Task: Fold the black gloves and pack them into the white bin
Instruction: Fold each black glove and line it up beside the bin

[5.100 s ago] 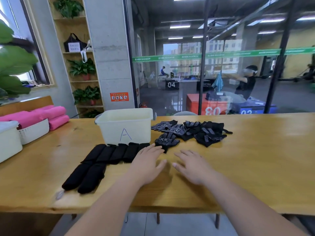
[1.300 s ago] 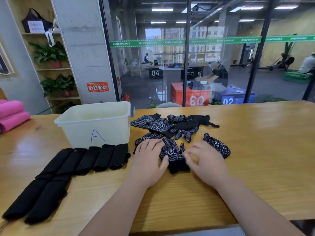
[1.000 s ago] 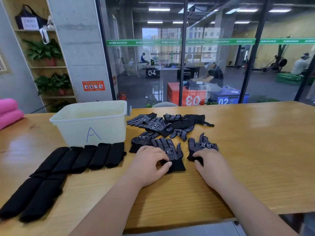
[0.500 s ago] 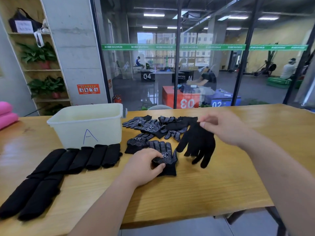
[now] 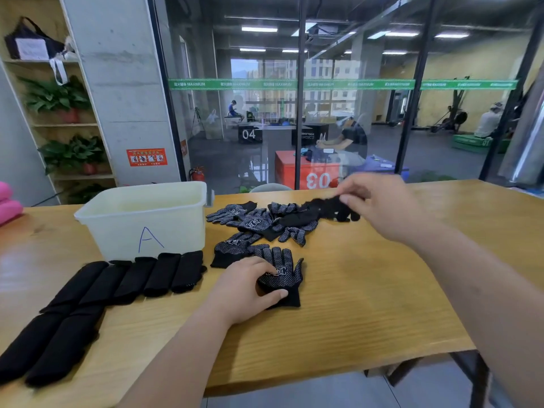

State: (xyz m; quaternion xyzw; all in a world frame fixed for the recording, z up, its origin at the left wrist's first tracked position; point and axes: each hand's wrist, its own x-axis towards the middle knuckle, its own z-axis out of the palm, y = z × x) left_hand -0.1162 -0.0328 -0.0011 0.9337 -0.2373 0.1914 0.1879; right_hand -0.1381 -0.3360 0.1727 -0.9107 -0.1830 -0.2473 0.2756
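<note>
Black dotted glove (image 5: 284, 269) lay flat on the wooden table (image 5: 368, 290), just right of the folded gloves (image 5: 164, 273) lined before the white bin (image 5: 141, 219). The left hand (image 5: 247, 287) gripped it, fingers bent over its palm, thumb across the cuff. The right hand (image 5: 385, 204) pinched 1 plain black glove (image 5: 329, 207) above the loose pile (image 5: 259, 220).

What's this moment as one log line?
left hand: holds dotted glove on table | right hand: pinches black glove above pile | folded gloves: outside bin
</note>
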